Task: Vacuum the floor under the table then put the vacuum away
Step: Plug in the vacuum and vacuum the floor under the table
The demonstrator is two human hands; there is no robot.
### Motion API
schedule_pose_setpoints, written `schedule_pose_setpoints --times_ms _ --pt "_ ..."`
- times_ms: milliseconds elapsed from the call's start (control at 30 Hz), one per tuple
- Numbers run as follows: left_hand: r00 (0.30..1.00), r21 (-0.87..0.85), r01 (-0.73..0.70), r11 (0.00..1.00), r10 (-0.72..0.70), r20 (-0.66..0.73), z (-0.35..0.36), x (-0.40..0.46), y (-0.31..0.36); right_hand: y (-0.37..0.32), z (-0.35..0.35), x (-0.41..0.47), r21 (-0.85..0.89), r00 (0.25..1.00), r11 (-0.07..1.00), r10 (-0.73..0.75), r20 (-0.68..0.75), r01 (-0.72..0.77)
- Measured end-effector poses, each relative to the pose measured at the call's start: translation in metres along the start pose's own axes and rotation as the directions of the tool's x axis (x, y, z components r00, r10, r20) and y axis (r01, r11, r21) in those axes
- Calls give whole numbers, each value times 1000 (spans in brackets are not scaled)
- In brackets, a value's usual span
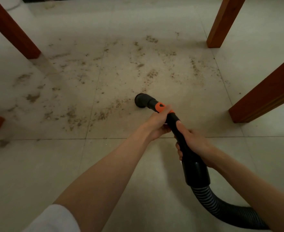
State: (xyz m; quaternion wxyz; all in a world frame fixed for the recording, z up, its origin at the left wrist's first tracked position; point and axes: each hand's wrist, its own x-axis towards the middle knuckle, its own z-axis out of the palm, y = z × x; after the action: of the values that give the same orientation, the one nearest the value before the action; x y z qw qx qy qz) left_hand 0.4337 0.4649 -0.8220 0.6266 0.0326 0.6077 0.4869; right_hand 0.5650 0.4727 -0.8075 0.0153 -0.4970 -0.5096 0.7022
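Head view: left hand [156, 122] and right hand [194, 142], arms outstretched, both grip the vacuum wand [182, 136].

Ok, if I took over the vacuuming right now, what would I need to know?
Left hand: grips the black plastic vacuum wand near its orange collar.
Right hand: grips the wand lower down, just above the ribbed black hose, which trails off to the right.
The round black nozzle is down near the pale tiled floor, between the reddish-brown wooden table legs.
Done: the patch right of the nozzle looks mostly clean.
Left: brown crumbs and dirt are scattered left of and beyond the nozzle; then put the vacuum away.
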Motion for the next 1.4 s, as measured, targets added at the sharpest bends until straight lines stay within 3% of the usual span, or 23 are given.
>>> schedule_pose_setpoints --times_ms 367,633,1033,1200,1400 --pt "990 -67 54 996 -62 -123 -19 -12 -13 8 24 -12 -192 997 978 -80 4 79" --pt "997 -90 10 996 -17 -73 -28 -23 -30 10 25 -25 -151 998 988 -10 63 20" --pt "986 -231 -55 971 17 -165 -36 -31 -29 -7 33 -25 -186 989 981 71 128 -47" --pt "983 -264 -74 962 26 -182 -43 -33 -20 -16 45 -20 -229 998 973 7 68 9" --pt "986 -287 -92 954 47 -161 -36 -32 -14 -23 44 -18 -158 999 987 16 43 -9"
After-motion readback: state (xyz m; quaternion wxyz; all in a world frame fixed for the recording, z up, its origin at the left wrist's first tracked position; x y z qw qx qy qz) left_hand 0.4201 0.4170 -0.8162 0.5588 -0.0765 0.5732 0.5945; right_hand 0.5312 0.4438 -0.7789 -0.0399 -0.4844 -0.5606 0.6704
